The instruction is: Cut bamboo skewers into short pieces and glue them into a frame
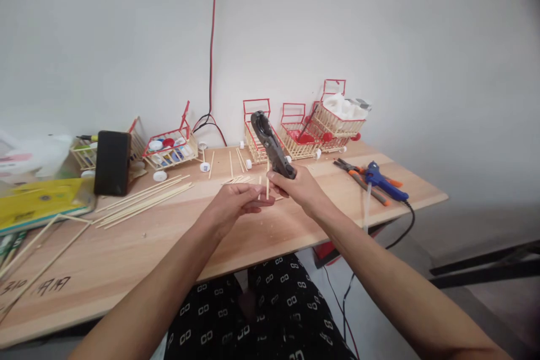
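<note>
Four red-and-wood stick carts [171, 149] stand across the frame's middle; one blue glue gun [382, 180] and one orange-handled pliers [358, 171] lie right.

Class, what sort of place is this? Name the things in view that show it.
Probably a home craft workbench: a wooden table against a bare wall, strewn with bamboo sticks, finished stick-built carts, and a glue gun.

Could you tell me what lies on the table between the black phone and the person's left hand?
In the head view, a bundle of long wooden sticks lies there.
</note>
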Tool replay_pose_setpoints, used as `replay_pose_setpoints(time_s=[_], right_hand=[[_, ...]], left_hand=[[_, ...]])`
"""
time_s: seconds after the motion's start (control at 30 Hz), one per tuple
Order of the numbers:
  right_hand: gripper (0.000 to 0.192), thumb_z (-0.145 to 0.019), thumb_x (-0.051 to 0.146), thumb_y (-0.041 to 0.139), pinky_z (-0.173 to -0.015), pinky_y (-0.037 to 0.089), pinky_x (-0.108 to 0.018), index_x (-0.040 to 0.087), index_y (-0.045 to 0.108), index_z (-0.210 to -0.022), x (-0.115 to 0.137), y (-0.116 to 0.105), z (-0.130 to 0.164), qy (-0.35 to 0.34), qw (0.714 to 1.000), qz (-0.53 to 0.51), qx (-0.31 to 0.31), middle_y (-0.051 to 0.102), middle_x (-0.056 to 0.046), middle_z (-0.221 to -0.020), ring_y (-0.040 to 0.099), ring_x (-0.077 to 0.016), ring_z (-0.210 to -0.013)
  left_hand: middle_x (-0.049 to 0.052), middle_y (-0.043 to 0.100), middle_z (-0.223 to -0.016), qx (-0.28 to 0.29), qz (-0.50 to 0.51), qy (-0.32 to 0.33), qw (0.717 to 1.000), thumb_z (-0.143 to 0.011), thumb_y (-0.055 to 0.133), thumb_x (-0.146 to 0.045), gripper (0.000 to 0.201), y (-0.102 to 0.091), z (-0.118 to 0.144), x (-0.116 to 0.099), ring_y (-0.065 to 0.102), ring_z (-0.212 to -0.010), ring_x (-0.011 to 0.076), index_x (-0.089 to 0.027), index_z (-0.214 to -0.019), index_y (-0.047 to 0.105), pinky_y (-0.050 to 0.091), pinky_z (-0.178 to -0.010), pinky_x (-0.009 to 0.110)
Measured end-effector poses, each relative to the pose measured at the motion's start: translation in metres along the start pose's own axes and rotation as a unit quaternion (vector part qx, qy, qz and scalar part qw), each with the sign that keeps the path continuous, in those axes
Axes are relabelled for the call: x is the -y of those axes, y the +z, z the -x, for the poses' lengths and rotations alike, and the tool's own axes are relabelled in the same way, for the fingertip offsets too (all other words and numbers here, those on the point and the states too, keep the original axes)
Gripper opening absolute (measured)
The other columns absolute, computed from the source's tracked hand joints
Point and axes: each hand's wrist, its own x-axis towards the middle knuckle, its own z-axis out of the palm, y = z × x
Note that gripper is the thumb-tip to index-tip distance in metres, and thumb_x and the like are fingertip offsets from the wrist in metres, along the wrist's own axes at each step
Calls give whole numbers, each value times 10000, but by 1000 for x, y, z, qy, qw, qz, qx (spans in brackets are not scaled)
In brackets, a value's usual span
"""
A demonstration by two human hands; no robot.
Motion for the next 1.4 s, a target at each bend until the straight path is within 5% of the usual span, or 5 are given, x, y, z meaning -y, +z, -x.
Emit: replay_pose_setpoints(time_s=[0.4, 0.67, 0.9, 1.4], right_hand=[[240, -695, 380, 658, -487, 347, -235, 170, 544, -708, -8, 11, 6, 31, 996, -71, -34, 514, 45, -563, 454, -94, -498], [275, -714, 424, 654, -509, 359, -249, 174, 541, -697, -8, 9, 9, 22, 996, -76, -31, 514, 38, -549, 443, -101, -503], [311, -745, 459, 637, -542, 365, -256, 153, 592, -774, -8, -11, 12, -9, 1000, -15, -16, 525, 14, -615, 454, -112, -555], [189, -750, 356, 598, -597, 420, -261, 182, 567, -682, -13, 2, 20, 3, 995, 85, -61, 588, 11, -620, 539, -138, -596]], left_hand=[[100, 740, -824, 9, 14, -9, 1000, -757, 707, -378, 246, 10, -2, 8, 665, -795, 155, -132, -762, 718, 435, -746, 261], [79, 740, -819, -4, -46, 53, 998, -814, 642, -366, 236, 13, 0, 11, 666, -786, 143, -141, -821, 712, 457, -779, 269], [72, 738, -758, -61, -150, 102, 982, -811, 628, -352, 222, 19, 6, 7, 654, -746, 158, -143, -835, 697, 482, -797, 307], [79, 730, -754, -17, -150, 94, 984, -809, 626, -355, 246, 27, 2, 10, 650, -735, 162, -134, -748, 714, 477, -767, 295]])
